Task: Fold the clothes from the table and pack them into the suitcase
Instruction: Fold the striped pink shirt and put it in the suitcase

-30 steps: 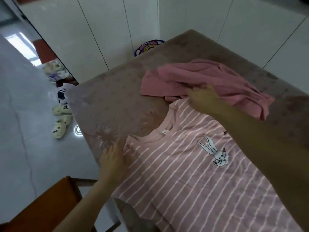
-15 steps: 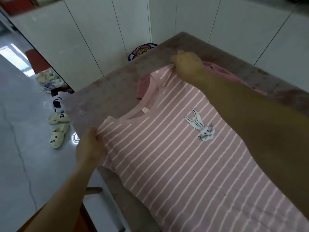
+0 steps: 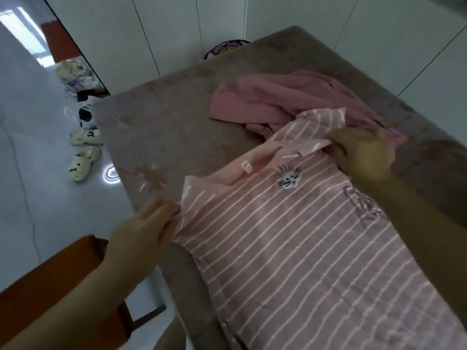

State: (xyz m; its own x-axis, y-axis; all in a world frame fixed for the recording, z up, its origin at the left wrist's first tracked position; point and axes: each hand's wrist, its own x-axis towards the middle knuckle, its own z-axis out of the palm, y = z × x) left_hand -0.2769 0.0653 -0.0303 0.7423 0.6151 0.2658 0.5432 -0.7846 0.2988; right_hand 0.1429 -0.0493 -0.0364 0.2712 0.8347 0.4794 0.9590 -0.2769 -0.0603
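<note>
Your left hand (image 3: 144, 231) pinched one shoulder of the striped shirt (image 3: 290, 243) and your right hand (image 3: 361, 152) clutched the other, I think so that the top could fold over evenly. Between both grips the shirt lay flat on the table (image 3: 164, 117); just beyond the right grip lay the plain pink garment (image 3: 278, 97).

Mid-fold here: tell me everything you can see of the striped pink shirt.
The striped shirt is pink with thin white stripes, soft knit by its look, spread front up on the table, its lower part running out of frame. Its neckline, with a small label, is doubled toward the chest, above a rabbit face print. The left hand pinches the near shoulder at the table's edge; the right hand grips the far shoulder, whose sleeve lies on a plain pink garment.
</note>
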